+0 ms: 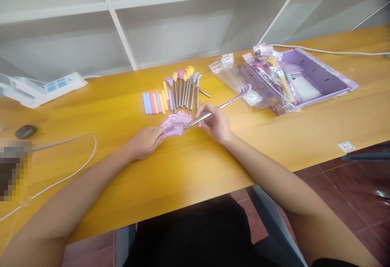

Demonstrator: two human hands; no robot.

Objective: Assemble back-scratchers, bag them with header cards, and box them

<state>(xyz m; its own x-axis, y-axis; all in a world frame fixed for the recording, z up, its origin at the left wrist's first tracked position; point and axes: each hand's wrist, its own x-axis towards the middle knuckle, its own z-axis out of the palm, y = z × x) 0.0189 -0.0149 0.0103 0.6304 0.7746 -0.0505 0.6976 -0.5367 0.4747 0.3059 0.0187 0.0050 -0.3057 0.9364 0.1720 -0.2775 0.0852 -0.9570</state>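
Note:
A back scratcher (196, 121) with a purple handle, a metal rod and a purple claw head slants across the table between my hands. My left hand (148, 142) is closed round its purple handle. Higher up, my right hand (214, 121) grips the metal rod, with the claw pointing to the upper right. Just beyond my hands lie small printed pink cards (181, 117). Behind them are several metal rods with coloured hand-shaped heads (184, 92), and to their left a row of pastel handles (154, 102).
A purple display box (323, 84) with bagged back scratchers (276, 76) stands at the right, with clear plastic bags (230, 76) beside it. At the left are a white power strip (61, 84), a black mouse (26, 131) and a white cable (95, 147). A sticker (346, 146) lies near the front edge.

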